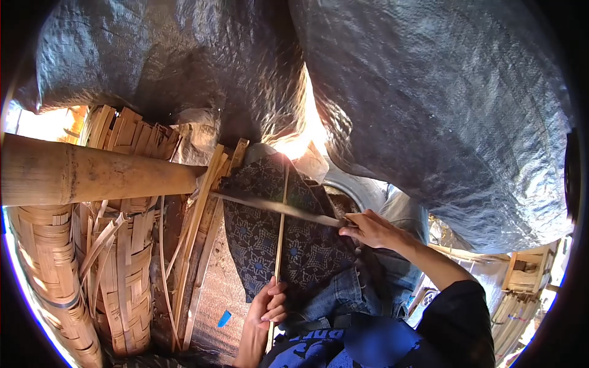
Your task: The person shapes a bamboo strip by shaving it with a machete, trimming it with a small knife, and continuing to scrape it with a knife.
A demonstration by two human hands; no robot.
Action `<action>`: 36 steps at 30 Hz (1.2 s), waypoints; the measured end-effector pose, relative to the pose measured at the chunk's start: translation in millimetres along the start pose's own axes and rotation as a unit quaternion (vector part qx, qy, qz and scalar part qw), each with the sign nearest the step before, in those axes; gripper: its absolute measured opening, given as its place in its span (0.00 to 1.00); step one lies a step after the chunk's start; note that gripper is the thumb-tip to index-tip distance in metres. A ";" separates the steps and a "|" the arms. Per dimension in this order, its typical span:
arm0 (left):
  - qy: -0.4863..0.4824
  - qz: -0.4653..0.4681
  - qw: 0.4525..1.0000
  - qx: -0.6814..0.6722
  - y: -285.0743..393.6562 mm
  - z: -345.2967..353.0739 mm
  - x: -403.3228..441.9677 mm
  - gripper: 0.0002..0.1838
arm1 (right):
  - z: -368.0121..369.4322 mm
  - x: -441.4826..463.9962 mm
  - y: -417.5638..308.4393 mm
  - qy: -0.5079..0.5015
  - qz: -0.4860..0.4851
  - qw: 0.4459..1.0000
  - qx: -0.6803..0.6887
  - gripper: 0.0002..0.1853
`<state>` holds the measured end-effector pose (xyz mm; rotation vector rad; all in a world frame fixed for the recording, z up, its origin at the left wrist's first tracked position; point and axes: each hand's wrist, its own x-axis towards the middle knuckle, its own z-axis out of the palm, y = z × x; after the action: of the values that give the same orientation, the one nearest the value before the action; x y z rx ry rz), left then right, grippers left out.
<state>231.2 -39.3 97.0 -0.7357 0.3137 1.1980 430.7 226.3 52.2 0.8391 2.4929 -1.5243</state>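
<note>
My left hand (269, 302) is closed around the lower part of a thin pale bamboo strip (279, 248), which runs upward over my lap. In my right hand (372, 230) is the handle of a long knife (257, 201). Its blade reaches to the left and crosses the strip; whether the edge touches it I cannot tell. Under both lies a dark patterned cloth (257, 245) spread over my legs, with jeans (343, 294) showing below it.
A thick bamboo pole (98, 175) juts in from the left above woven bamboo baskets (55, 282). Split bamboo slats (199, 227) lean beside the cloth. Dark plastic sheeting (442, 110) hangs overhead. A blue scrap (224, 318) lies on the ground; bundled sticks (512, 319) stand at right.
</note>
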 end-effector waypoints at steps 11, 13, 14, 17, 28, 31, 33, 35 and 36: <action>0.016 -0.009 1.000 0.020 -1.3 -0.6 -6.8 0.20 | -1.6 -2.1 6.6 -0.008 0.052 0.999 0.014 0.23; 0.021 -0.006 0.999 0.038 -0.8 -2.1 -9.0 0.20 | -8.5 16.3 12.6 0.067 0.042 0.996 0.039 0.23; 0.015 -0.009 1.000 0.023 -0.7 -4.0 -9.3 0.20 | -12.1 18.5 11.5 0.048 0.021 0.998 0.019 0.23; 0.011 -0.006 1.000 0.008 -0.6 -7.2 -10.7 0.20 | -8.3 13.6 4.6 0.008 0.040 0.999 0.021 0.23; 0.056 -0.048 0.989 0.125 -10.3 -8.0 -16.8 0.20 | 2.0 28.4 36.1 0.142 0.019 0.990 0.013 0.24; 0.144 -0.003 0.970 0.193 -14.2 4.4 -13.1 0.21 | 8.1 10.5 33.7 0.045 0.115 0.992 0.018 0.25; 0.156 0.023 0.947 0.282 -20.0 24.3 -13.6 0.21 | 8.5 1.1 24.4 0.058 0.217 0.964 0.139 0.26; 0.170 0.055 0.911 0.371 -18.3 36.0 -9.5 0.22 | -2.9 -4.9 6.8 0.069 0.239 0.953 0.175 0.25; 0.225 0.104 0.852 0.460 -18.2 39.6 -6.6 0.22 | -7.6 -8.9 3.5 0.085 0.248 0.947 0.188 0.25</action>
<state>239.5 -20.9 136.2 -0.1099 1.2871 0.8979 441.5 230.4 56.4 1.5711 1.8784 -1.8004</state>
